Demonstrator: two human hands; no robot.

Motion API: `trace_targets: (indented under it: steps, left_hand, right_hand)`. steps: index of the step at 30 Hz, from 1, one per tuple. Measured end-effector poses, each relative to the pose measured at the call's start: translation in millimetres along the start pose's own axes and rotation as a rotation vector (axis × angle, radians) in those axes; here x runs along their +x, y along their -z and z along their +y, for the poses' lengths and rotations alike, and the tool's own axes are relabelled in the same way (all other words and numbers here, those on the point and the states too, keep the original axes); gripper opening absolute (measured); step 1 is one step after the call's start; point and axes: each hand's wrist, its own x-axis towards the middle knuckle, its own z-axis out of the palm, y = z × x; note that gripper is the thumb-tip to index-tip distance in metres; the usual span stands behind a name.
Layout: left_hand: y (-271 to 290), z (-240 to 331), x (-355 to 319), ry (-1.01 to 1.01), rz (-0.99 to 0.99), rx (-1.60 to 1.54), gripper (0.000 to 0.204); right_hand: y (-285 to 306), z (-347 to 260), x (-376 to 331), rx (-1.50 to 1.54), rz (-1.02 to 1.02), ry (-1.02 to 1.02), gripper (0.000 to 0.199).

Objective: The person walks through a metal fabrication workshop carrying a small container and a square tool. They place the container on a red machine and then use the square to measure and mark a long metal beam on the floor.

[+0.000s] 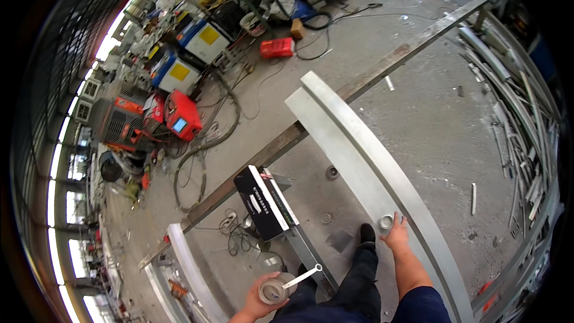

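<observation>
- The left hand (258, 300) is low in the view, fingers wrapped around a small round metal can (274, 290) held by its side, with the open top facing up.
- A flat metal tool (304, 276) with a ring-shaped end sticks out of the can and slants up and away to the right of that hand.
- The right hand (396, 235) reaches forward with fingers spread wide and palm down, resting on a long curved metal beam (353, 143).
- A small round metal cap (386, 222) sits on the beam just beyond and to the left of the right hand's fingertips; whether they touch it cannot be told.
- The beam runs from under the right hand far ahead and to the left, and also back past the wrist.
- A black shoe (367, 232) stands on the concrete floor (436, 125) just left of the right hand.
- A black box (263, 200) with a white edge lies ahead of the left hand, on a rusty steel rail (382, 63).
- Red welding machines (182, 116) sit far ahead and left of the left hand.
</observation>
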Motion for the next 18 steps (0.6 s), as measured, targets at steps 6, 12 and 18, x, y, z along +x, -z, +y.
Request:
trace_targets:
  steps: [6, 12, 18]
  left_hand:
    - [-33, 52, 21, 0.140, 0.088, -0.098, 0.072]
    - [-25, 64, 24, 0.151, 0.074, -0.062, 0.069]
    - [7, 54, 10, 0.151, 0.128, -0.179, 0.071]
  right_hand:
    - [-20, -6, 67, -0.086, 0.026, 0.067, 0.103]
    - [-29, -9, 78, -0.025, -0.029, 0.192, 0.062]
    - [8, -72, 35, 0.068, -0.017, 0.357, 0.064]
